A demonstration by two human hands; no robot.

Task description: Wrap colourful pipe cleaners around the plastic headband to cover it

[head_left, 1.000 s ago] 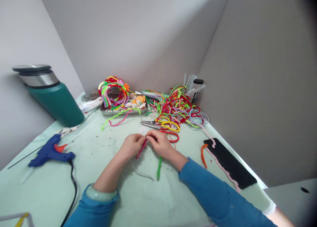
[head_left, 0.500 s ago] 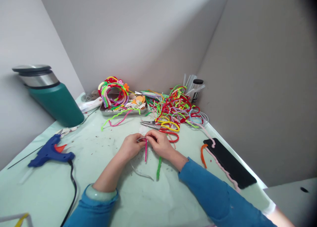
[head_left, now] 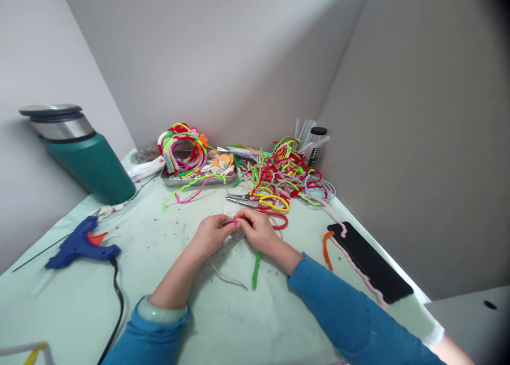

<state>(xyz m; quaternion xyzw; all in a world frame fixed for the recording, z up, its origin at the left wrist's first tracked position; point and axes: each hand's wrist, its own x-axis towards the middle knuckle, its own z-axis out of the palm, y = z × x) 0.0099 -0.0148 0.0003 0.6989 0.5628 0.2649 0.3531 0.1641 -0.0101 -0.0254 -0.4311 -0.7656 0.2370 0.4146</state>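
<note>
My left hand (head_left: 211, 234) is closed in a pinch on a thin pale strand (head_left: 227, 222), which curves along its fingertips. Against it, my right hand (head_left: 257, 230) pinches a bright pink pipe cleaner (head_left: 236, 223); only a short bit shows between the two hands, and the fingers hide the rest. The fingertips of both hands nearly meet. Below my right wrist lies a green fuzzy pipe cleaner (head_left: 255, 272). A thin whitish strand (head_left: 229, 280) rests on the table between my forearms. Just beyond the hands are yellow-handled scissors (head_left: 274, 200) and red-handled scissors (head_left: 279, 219).
At left stand a teal bottle (head_left: 91, 166) and a blue glue gun (head_left: 83, 245) with a black cord. A metal tray (head_left: 195, 181) holds buttons and coiled pipe cleaner rings. Tangled pipe cleaners (head_left: 282, 166) pile up by the wall. A black phone (head_left: 370, 264) lies right.
The pink pipe cleaner's tail, which hung below the fingers, has gone up between the fingertips and mostly out of sight. Both hands have stayed in nearly the same place.
</note>
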